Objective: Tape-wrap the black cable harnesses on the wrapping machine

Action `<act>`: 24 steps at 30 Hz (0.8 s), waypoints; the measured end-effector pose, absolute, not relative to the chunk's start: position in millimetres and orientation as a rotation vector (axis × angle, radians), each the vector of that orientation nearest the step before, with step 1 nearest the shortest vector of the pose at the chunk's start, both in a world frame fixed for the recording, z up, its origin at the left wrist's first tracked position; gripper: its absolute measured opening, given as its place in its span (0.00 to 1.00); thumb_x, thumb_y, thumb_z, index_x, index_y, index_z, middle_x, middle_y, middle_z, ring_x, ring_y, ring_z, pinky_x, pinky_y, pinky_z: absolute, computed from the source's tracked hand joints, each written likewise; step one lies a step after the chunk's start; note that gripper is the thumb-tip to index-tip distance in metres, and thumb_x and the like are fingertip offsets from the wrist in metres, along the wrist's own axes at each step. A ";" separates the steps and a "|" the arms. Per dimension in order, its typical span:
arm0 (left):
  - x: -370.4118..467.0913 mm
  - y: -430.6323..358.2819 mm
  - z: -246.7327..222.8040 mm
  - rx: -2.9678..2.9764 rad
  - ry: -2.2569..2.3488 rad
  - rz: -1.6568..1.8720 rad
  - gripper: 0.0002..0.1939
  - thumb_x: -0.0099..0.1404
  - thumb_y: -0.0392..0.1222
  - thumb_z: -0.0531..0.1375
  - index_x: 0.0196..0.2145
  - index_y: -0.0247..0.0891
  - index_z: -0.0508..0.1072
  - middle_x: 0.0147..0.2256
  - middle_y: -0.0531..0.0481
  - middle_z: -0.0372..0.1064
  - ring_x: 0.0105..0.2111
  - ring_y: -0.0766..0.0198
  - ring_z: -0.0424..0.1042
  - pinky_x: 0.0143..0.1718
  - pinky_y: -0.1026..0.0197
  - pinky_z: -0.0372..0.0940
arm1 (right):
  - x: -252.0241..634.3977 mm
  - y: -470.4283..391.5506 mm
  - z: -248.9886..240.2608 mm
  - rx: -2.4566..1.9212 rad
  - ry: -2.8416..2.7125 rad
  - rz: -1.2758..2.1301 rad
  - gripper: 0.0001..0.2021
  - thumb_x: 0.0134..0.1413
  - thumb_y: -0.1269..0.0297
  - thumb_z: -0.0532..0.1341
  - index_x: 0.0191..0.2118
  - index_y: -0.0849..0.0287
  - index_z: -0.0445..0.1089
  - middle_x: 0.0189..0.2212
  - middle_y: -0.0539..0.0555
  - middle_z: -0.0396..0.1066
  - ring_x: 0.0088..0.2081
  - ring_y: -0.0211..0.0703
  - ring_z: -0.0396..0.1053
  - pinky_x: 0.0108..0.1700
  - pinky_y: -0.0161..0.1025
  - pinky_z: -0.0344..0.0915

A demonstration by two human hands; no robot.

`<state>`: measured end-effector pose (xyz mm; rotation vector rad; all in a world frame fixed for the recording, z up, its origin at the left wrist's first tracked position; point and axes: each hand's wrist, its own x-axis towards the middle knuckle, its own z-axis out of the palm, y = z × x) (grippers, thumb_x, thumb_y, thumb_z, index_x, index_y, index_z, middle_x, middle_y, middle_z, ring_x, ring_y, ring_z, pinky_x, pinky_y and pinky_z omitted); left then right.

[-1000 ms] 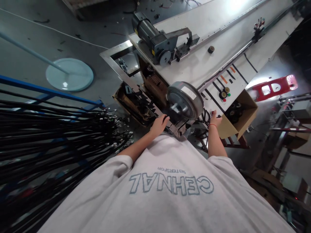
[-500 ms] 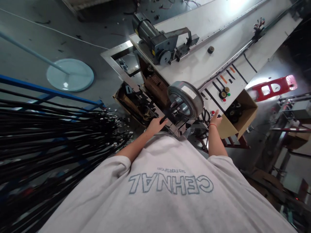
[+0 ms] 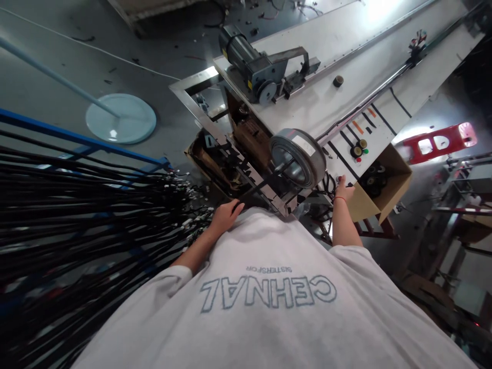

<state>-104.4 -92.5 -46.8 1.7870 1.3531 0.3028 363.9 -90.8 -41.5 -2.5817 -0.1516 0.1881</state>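
Note:
My left hand (image 3: 226, 215), closed in a pinch, grips the end of a black strip (image 3: 257, 189) at the machine's near-left edge. That strip runs taut up to the right, to the hub of a large grey roll (image 3: 296, 159) with a white label. My right hand (image 3: 343, 192), a red cord at its wrist, lies at the bench edge. One finger reaches out to a red button (image 3: 339, 179), and I see nothing held in that hand. The metal frame (image 3: 269, 197) under the roll stands between my hands.
A motor with a pulley (image 3: 253, 66) is mounted on the long white bench (image 3: 307, 115). Right of my right hand, an open cardboard box (image 3: 395, 179) holds dark round parts. Bundles of black cables (image 3: 96, 215) hang on a blue rack (image 3: 77, 138) at left. A red stool (image 3: 442, 143) stands at far right.
My left hand has moved left and slightly down, away from the roll, drawing out a longer length of black strip. My right hand stays by the red button. The view has shifted slightly.

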 end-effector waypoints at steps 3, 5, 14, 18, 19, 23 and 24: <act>-88.6 -84.9 -38.1 1.834 1.389 0.290 0.19 0.70 0.54 0.48 0.36 0.40 0.72 0.28 0.46 0.74 0.30 0.57 0.73 0.33 0.61 0.60 | 364.7 -90.4 -42.1 -2.575 -0.157 0.186 0.28 0.58 0.42 0.61 0.50 0.64 0.64 0.51 0.70 0.72 0.57 0.58 0.69 0.59 0.47 0.66; -78.9 -78.3 -36.0 1.858 1.376 0.289 0.19 0.71 0.53 0.48 0.36 0.39 0.71 0.29 0.45 0.74 0.30 0.57 0.73 0.33 0.60 0.60 | 365.4 -90.4 -43.3 -2.560 -0.165 0.181 0.28 0.58 0.42 0.61 0.49 0.64 0.64 0.51 0.70 0.72 0.57 0.57 0.69 0.59 0.47 0.66; -37.6 -53.9 -36.2 1.893 1.252 0.366 0.19 0.73 0.52 0.47 0.33 0.39 0.70 0.28 0.45 0.73 0.30 0.57 0.73 0.33 0.60 0.60 | 367.3 -89.6 -48.0 -2.574 -0.158 0.153 0.26 0.57 0.42 0.61 0.47 0.62 0.65 0.50 0.69 0.72 0.56 0.58 0.71 0.58 0.48 0.67; -17.8 -44.8 -32.8 1.869 1.219 0.413 0.20 0.73 0.52 0.48 0.32 0.39 0.71 0.27 0.46 0.72 0.29 0.58 0.72 0.33 0.61 0.59 | 367.4 -89.6 -48.6 -2.555 -0.152 0.152 0.27 0.57 0.43 0.62 0.48 0.63 0.65 0.51 0.69 0.72 0.56 0.58 0.71 0.58 0.49 0.67; -13.7 -43.0 -32.5 1.856 1.208 0.431 0.20 0.73 0.53 0.48 0.33 0.39 0.71 0.27 0.46 0.72 0.29 0.58 0.72 0.32 0.61 0.59 | 367.2 -89.7 -48.5 -2.553 -0.152 0.149 0.27 0.57 0.43 0.62 0.48 0.63 0.65 0.51 0.69 0.72 0.56 0.58 0.70 0.58 0.49 0.66; -10.1 -39.1 -36.6 1.796 1.164 0.468 0.20 0.71 0.55 0.50 0.34 0.38 0.72 0.26 0.49 0.71 0.28 0.60 0.69 0.32 0.62 0.58 | 366.6 -90.3 -48.4 -2.551 -0.153 0.146 0.28 0.57 0.42 0.62 0.49 0.64 0.65 0.51 0.70 0.72 0.57 0.59 0.70 0.59 0.50 0.65; -13.9 -39.1 -38.5 1.789 1.150 0.455 0.20 0.71 0.56 0.51 0.33 0.37 0.72 0.25 0.49 0.70 0.27 0.60 0.69 0.31 0.62 0.58 | 366.7 -90.4 -48.4 -2.551 -0.154 0.143 0.28 0.57 0.42 0.61 0.48 0.64 0.65 0.51 0.70 0.72 0.57 0.59 0.70 0.59 0.49 0.66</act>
